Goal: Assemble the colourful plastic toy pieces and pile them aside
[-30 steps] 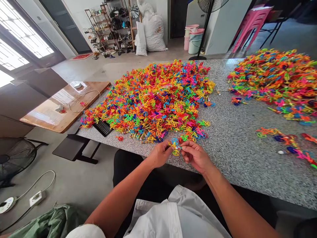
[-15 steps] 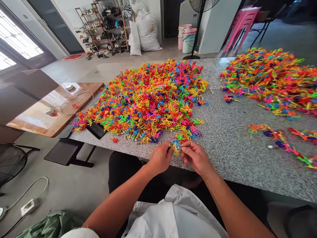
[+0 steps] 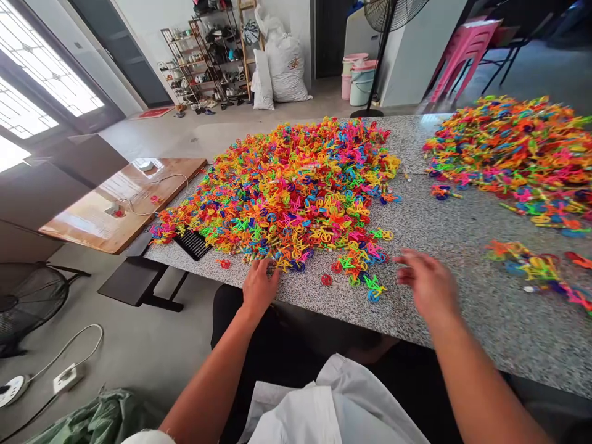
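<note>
A large pile of small bright plastic toy pieces point(image 3: 296, 185) covers the middle of the speckled granite table point(image 3: 444, 308). My left hand point(image 3: 259, 285) rests at the pile's near edge, its fingers curled down onto small pieces there; what they pinch is hidden. My right hand point(image 3: 428, 280) hovers over bare table to the right of the pile and is smeared by motion, so I cannot make out its fingers or anything in them. A few loose pieces point(image 3: 365, 277) lie between my hands.
A second pile of the same pieces point(image 3: 513, 148) lies at the far right, with a short row of pieces point(image 3: 536, 268) nearer. A black comb-like part point(image 3: 192, 243) sits at the table's left edge. A wooden side table point(image 3: 115, 203) stands to the left.
My hands, which held a yellow and blue piece together at the table edge, have parted. The left went left to the pile's edge and the right swung out to the right.
</note>
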A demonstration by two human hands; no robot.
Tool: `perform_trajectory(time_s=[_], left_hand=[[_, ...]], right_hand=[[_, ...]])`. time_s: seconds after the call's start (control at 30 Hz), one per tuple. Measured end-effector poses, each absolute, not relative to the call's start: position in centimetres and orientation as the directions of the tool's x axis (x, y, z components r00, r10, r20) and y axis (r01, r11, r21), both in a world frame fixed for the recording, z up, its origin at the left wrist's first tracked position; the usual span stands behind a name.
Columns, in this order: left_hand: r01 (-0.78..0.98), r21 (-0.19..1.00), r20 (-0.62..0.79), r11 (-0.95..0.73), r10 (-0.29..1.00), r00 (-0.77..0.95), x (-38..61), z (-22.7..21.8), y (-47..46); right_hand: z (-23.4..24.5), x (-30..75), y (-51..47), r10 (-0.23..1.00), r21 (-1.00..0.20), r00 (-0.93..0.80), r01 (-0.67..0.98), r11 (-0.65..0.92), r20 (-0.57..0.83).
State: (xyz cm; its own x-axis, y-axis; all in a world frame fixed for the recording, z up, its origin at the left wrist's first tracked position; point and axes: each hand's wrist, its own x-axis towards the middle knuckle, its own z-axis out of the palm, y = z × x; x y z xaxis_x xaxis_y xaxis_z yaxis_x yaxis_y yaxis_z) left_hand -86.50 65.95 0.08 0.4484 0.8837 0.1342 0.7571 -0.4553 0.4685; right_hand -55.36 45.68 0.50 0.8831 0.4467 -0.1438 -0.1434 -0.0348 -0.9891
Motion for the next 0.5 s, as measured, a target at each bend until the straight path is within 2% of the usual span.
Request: perform_trajectory(time_s=[0.03,0.07,0.1,0.13,0.2,0.27,0.33,0.43,0.5], left_hand=[[0.758,0.445,0.128,-0.478,0.871,0.474,-86.9,-0.2,66.2],[0.753,0.425,0.124,-0.503,0.856,0.502,-87.1,-0.4,66.3],[0.745,0.407,0.120,-0.528,0.840,0.530,-87.2,-0.5,66.4],[0.739,0.391,0.114,-0.549,0.825,0.553,-87.2,-0.6,66.4],[0.727,0.370,0.094,-0.578,0.802,0.590,-87.1,-0.5,66.3],[0.703,0.376,0.078,-0.603,0.777,0.625,-87.1,-0.4,66.2],[0.681,0.409,0.072,-0.607,0.766,0.639,-87.1,-0.3,66.1],[0.699,0.466,0.047,-0.543,0.804,0.593,-86.8,-0.1,65.7],[0.752,0.460,0.014,-0.473,0.850,0.526,-86.2,0.1,65.3]], right_hand=[[0.6,-57.2,47.6,0.586,-0.984,0.807,0.040,-0.176,-0.072],[0.7,-59.0,49.7,0.713,-0.928,0.701,0.270,-0.256,0.007],[0.8,-60.8,51.7,0.815,-0.823,0.574,0.497,-0.275,0.074],[1.0,-62.2,53.6,0.889,-0.684,0.450,0.674,-0.278,0.082],[1.2,-64.2,56.7,0.949,-0.395,0.316,0.873,-0.287,0.009],[1.5,-64.9,58.8,0.950,-0.190,0.306,0.931,-0.312,-0.062],[1.6,-64.8,59.9,0.940,-0.097,0.328,0.937,-0.337,-0.093],[1.6,-64.3,60.5,0.929,-0.083,0.349,0.929,-0.360,-0.123],[1.8,-63.8,60.4,0.923,-0.104,0.365,0.920,-0.378,-0.125]])
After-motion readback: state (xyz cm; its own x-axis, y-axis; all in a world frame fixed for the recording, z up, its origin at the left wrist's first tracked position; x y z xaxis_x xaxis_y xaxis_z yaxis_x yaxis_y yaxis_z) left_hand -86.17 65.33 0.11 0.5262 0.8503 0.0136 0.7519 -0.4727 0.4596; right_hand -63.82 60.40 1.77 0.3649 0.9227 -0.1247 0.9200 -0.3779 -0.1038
